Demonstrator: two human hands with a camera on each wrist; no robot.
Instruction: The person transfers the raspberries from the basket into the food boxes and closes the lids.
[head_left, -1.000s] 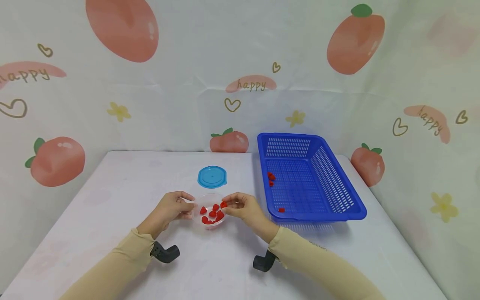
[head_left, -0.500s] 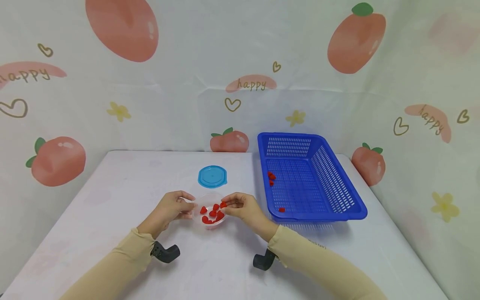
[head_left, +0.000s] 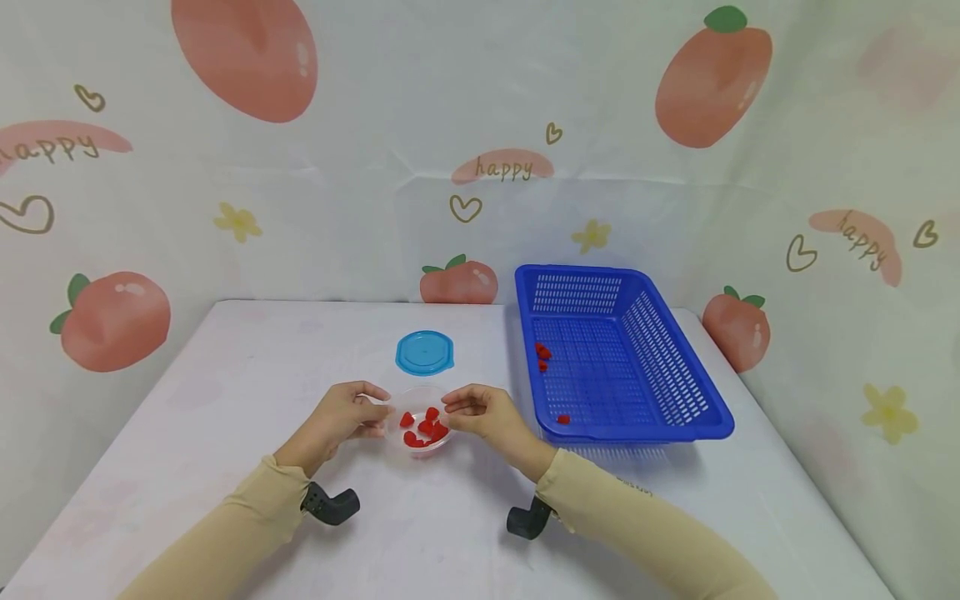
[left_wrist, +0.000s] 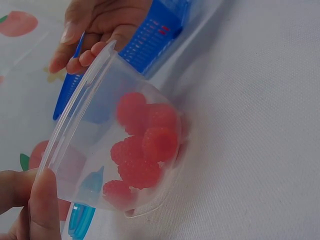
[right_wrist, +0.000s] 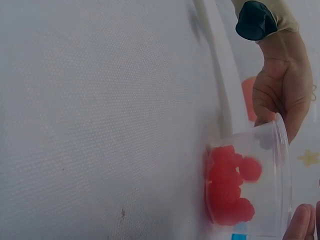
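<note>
The left hand (head_left: 337,421) pinches the bowl (head_left: 415,399) at nine o'clock; the right hand (head_left: 491,421), at three o'clock, has loosened, seemingly empty. Its berry has probably just joined the berries (head_left: 426,427) inside, filling the bowl further.

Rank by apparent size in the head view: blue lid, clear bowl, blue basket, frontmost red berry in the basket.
1. Blue basket
2. Clear bowl
3. Blue lid, farther off than the bowl
4. Frontmost berry
</note>
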